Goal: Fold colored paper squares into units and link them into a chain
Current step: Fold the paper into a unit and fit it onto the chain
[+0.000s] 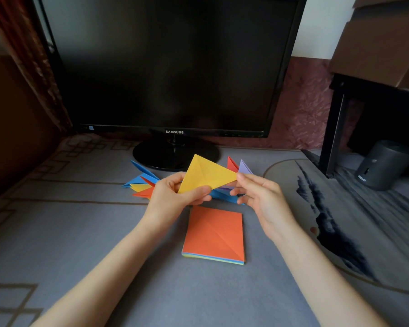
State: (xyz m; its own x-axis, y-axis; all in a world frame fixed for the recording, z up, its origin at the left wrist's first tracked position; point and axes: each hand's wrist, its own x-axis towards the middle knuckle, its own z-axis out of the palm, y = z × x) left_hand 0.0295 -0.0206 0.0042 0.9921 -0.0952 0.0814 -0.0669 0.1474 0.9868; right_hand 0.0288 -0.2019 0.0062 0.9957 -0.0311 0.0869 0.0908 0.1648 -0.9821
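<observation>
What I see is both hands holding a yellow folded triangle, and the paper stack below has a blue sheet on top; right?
Not quite. The head view shows the top sheet of the paper stack is orange, not blue. The left hand and right hand do both hold the yellow folded triangle.

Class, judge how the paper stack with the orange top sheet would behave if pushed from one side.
The stack probably slides easily, lying flat on the grey table cover. Its thin loose sheets, seen as coloured edges, would likely shear apart. The creased orange top sheet may lift first.
</observation>
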